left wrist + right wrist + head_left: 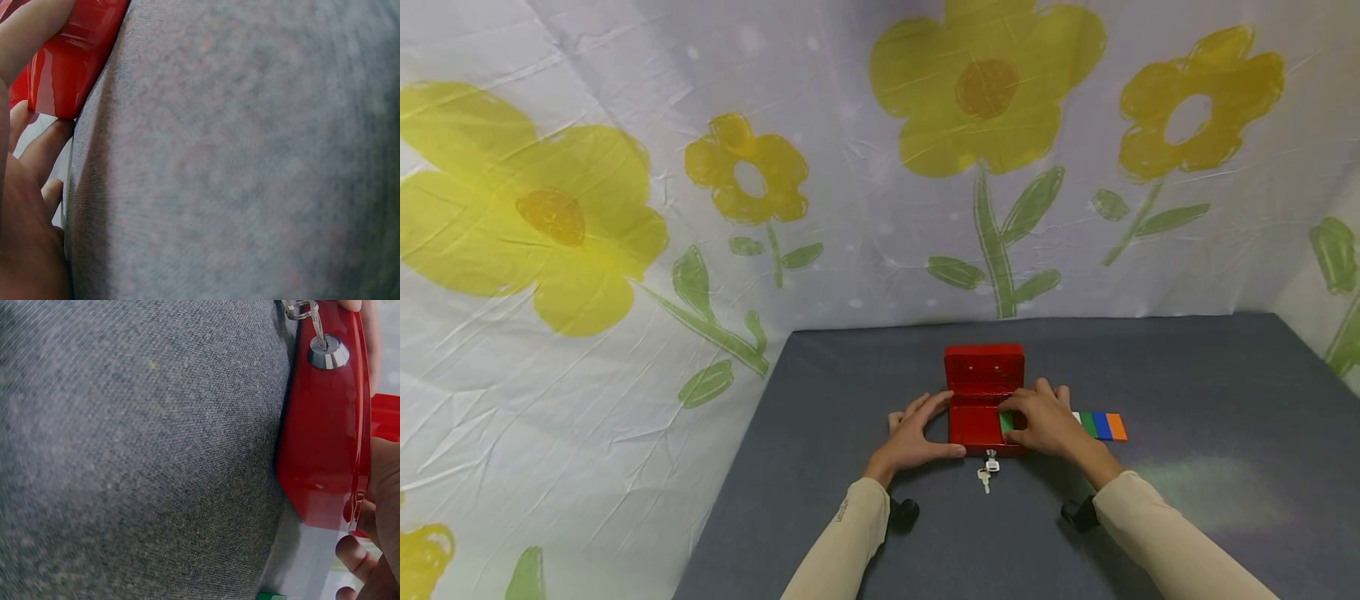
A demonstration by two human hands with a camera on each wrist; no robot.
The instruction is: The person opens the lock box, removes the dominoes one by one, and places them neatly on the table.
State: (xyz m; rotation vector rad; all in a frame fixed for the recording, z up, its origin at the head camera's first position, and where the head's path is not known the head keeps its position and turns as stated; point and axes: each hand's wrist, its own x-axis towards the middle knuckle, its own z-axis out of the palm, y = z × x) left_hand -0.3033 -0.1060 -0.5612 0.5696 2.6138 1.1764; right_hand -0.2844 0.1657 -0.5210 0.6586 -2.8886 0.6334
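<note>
A red cash box (974, 427) stands on the table with its lid (984, 363) raised at the back. My left hand (916, 435) holds the box by its left side, thumb at the front corner and fingertips toward the back. Over the right part of the box, my right hand (1043, 421) pinches a flat green piece (1007, 423) between thumb and fingers, partly hidden by the hand. A key sits in the front lock (328, 355), and a second key (985, 478) hangs from its ring.
Just right of the right hand lies a row of flat coloured pieces (1102, 426), white, green, blue and orange. The dark grey cloth-covered table (850, 375) meets a flower-printed curtain (865, 275) at the back and left.
</note>
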